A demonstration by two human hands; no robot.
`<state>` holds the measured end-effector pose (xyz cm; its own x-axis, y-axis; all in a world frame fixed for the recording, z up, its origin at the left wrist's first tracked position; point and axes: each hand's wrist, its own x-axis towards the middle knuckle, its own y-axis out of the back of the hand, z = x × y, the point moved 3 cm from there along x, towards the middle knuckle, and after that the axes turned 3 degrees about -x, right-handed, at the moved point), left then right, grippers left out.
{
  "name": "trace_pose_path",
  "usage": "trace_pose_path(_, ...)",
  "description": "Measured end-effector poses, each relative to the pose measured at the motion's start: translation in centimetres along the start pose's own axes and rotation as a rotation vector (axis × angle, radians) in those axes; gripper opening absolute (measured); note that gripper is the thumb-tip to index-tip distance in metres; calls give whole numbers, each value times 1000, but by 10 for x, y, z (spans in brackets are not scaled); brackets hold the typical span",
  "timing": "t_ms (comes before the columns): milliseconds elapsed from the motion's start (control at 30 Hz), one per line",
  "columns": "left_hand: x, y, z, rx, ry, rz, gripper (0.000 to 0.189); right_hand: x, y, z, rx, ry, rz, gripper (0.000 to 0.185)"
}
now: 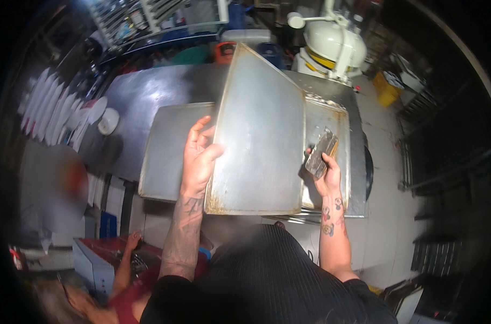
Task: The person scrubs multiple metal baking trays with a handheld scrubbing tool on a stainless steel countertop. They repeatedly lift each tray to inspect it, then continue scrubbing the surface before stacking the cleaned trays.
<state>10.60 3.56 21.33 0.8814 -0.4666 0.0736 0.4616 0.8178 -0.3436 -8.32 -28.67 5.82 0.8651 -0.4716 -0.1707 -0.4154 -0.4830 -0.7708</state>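
My left hand [201,160] grips the left edge of a metal baking tray [261,133], its thumb lying over the rim. This tray is raised at a tilt and has brownish stains along its rim. In my right hand [328,176] is a dark, worn rectangular block [322,152], possibly a scraper or brush; its underside is hidden. Below the block, a second baking tray [340,121] with a shiny, stained rim lies on the steel table [136,91]. Another flat metal tray [160,152] rests on the table to the left, partly covered by my left hand and the raised tray.
A white dough mixer [334,44] stands beyond the table's far right corner. White plastic containers [47,105] line the left side, near a round white tub [108,121]. At lower left, a co-worker's arm [124,259] reaches over a red-topped metal machine [93,263].
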Motion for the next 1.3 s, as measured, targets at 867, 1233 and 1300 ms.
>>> trace_pose_path(867,21,291,-93,1239,53,418,57,18,-153,156,-520,-31,-58,50)
trace_pose_path(1233,-12,23,-246,632,243,-289,50,-79,-28,-7,-928,142,456,49)
trace_pose_path(1300,-36,7,-247,775,79,-321,48,-97,-36,-5,-1401,326,392,43)
